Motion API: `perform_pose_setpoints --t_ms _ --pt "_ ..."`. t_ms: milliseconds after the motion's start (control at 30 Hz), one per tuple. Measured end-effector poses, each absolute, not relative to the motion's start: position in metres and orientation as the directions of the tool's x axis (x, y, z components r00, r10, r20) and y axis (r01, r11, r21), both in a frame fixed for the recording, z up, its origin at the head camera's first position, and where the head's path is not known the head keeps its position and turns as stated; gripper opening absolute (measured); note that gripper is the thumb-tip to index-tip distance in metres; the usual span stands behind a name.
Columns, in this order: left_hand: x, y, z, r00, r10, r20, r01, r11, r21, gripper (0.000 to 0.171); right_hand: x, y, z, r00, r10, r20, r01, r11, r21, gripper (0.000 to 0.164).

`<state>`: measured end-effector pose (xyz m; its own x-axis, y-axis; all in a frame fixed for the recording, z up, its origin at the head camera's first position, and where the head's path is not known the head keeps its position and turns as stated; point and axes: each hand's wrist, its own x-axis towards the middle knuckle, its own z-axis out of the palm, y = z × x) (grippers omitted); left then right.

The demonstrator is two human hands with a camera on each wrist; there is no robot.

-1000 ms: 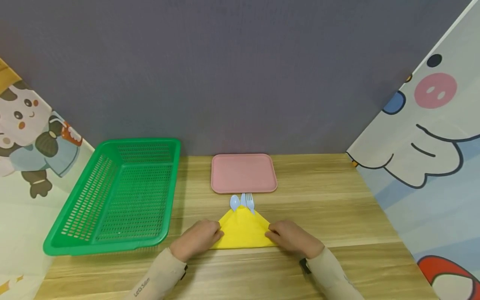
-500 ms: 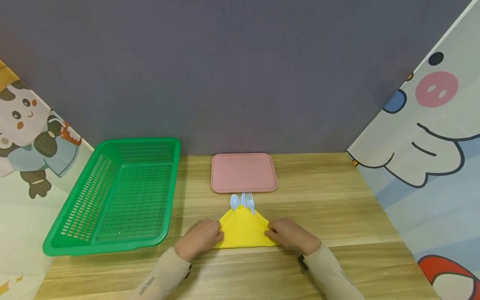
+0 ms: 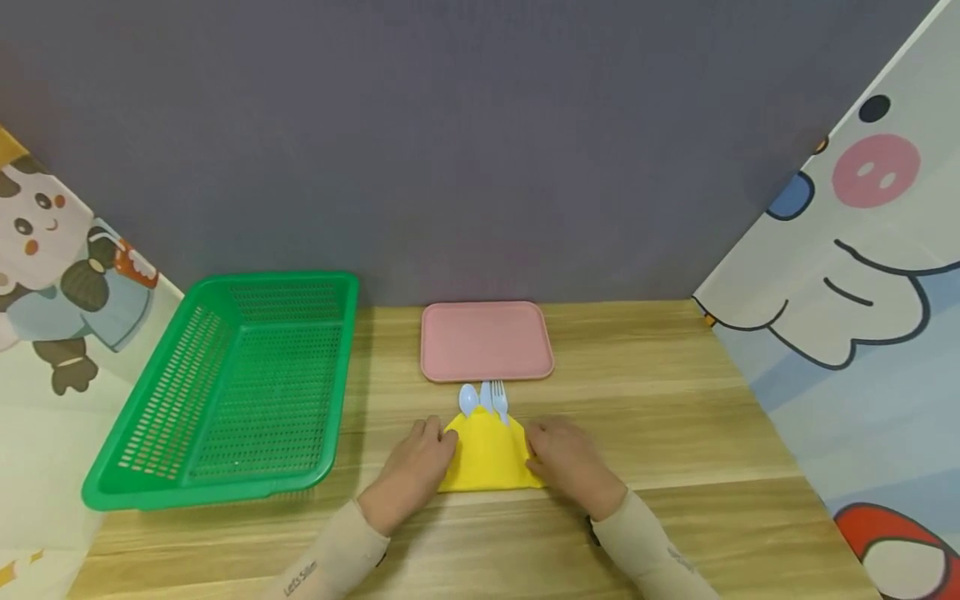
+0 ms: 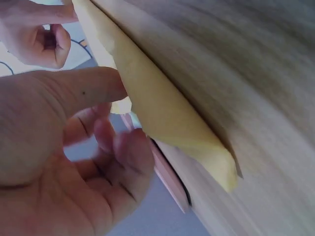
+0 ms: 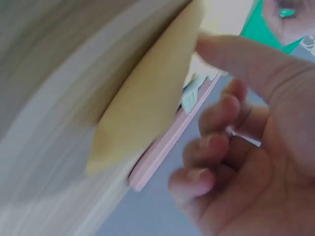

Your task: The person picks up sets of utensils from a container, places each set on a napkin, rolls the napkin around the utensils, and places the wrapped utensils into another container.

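Observation:
A yellow napkin (image 3: 486,454) lies folded on the table, its top edge over the handles of a pale blue spoon (image 3: 468,398), knife (image 3: 486,395) and fork (image 3: 499,400). My left hand (image 3: 417,458) is at the napkin's left side. In the left wrist view its thumb (image 4: 106,84) touches the yellow cloth (image 4: 157,103), while the other fingers curl loosely, apart from it. At the right side is my right hand (image 3: 570,462). Its thumb (image 5: 221,51) meets the cloth (image 5: 142,98) in the right wrist view, fingers loosely bent. The handles are hidden under the napkin.
Just behind the cutlery lies a pink tray (image 3: 487,342). A green plastic basket (image 3: 341,400) stands on the left of the wooden table (image 3: 652,383). A grey panel (image 3: 480,150) rises at the back, with cartoon-printed walls on both sides.
Both hands have moved inward and slightly forward along the napkin's sides, so less of its width shows. The fingers that pinched its side corners have loosened. Tray, basket and cutlery keep their places.

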<state>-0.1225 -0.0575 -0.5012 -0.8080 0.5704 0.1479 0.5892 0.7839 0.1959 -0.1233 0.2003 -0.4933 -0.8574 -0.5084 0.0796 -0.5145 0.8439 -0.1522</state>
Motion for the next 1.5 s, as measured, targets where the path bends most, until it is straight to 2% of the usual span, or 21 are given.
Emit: perform_pose_setpoints --t_ms 100,267,600,767,900,1033,1133,1500 --pt "-0.122 -0.056 -0.500 -0.778 0.617 0.120 0.627 0.751 0.208 0.015 -0.123 0.196 -0.495 -0.804 -0.572 0.161 -0.594 0.781 -0.193 0.031" --pt "-0.120 -0.054 -0.500 -0.772 0.633 0.064 0.632 0.751 0.192 0.012 -0.121 0.196 -0.498 -0.766 -0.620 0.172 -0.640 0.709 -0.297 0.028" --pt "-0.112 -0.054 -0.501 -0.745 0.653 0.136 0.667 0.735 0.122 0.003 -0.121 0.205 -0.497 -0.782 -0.622 0.033 -0.574 0.700 -0.425 0.015" --pt "-0.111 -0.060 -0.502 -0.709 0.680 0.186 0.702 0.705 0.098 0.009 -0.120 0.211 -0.495 -0.761 -0.648 0.004 -0.584 0.683 -0.439 0.020" --pt "-0.108 -0.067 -0.503 -0.708 0.683 0.178 0.705 0.698 0.128 0.013 -0.119 0.214 -0.493 -0.760 -0.649 -0.010 -0.565 0.669 -0.482 0.023" --pt "-0.103 -0.076 -0.503 -0.738 0.659 0.144 0.673 0.708 0.214 0.017 -0.118 0.220 -0.492 -0.768 -0.640 -0.039 -0.537 0.675 -0.506 0.024" --pt "-0.100 -0.083 -0.502 -0.743 0.654 0.140 0.666 0.707 0.237 0.020 -0.117 0.225 -0.491 -0.783 -0.617 -0.079 -0.500 0.699 -0.511 0.024" --pt "-0.094 -0.098 -0.502 -0.744 0.653 0.140 0.668 0.719 0.194 0.026 -0.112 0.247 -0.488 -0.810 -0.576 -0.112 -0.444 0.726 -0.525 0.020"
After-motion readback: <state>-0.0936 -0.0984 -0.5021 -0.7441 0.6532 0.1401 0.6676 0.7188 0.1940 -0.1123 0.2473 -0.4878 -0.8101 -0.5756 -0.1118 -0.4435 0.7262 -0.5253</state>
